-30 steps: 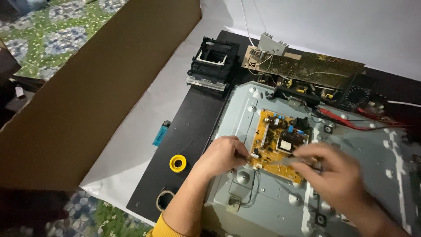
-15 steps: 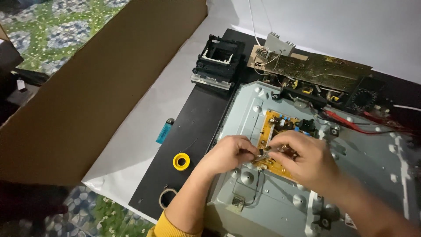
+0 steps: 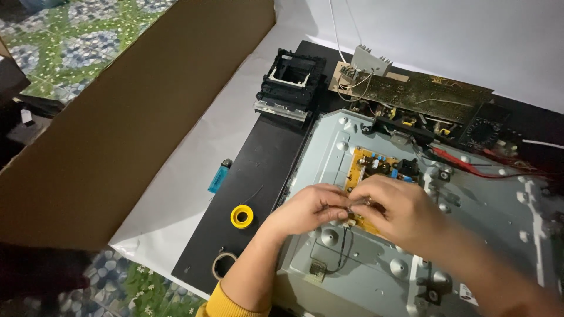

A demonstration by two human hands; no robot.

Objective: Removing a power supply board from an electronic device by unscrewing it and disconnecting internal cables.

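Together, the left hand (image 3: 308, 208) and right hand (image 3: 395, 210) met over the near edge of the yellow circuit board (image 3: 371, 176), fingers curled, pinching a small metal part (image 3: 354, 203) between fingertips. Board lay on the grey metal chassis (image 3: 364, 258), right of the yellow reel (image 3: 241, 216).

Home repair spot — patterned floor covering (image 3: 76, 41), cardboard sheet (image 3: 135, 117), opened metal chassis (image 3: 423, 235), circuit boards (image 3: 411, 91)

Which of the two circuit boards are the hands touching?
The small orange circuit board on the grey metal chassis. Both the left hand and right hand meet over it. The long dark green board lies farther back, untouched.
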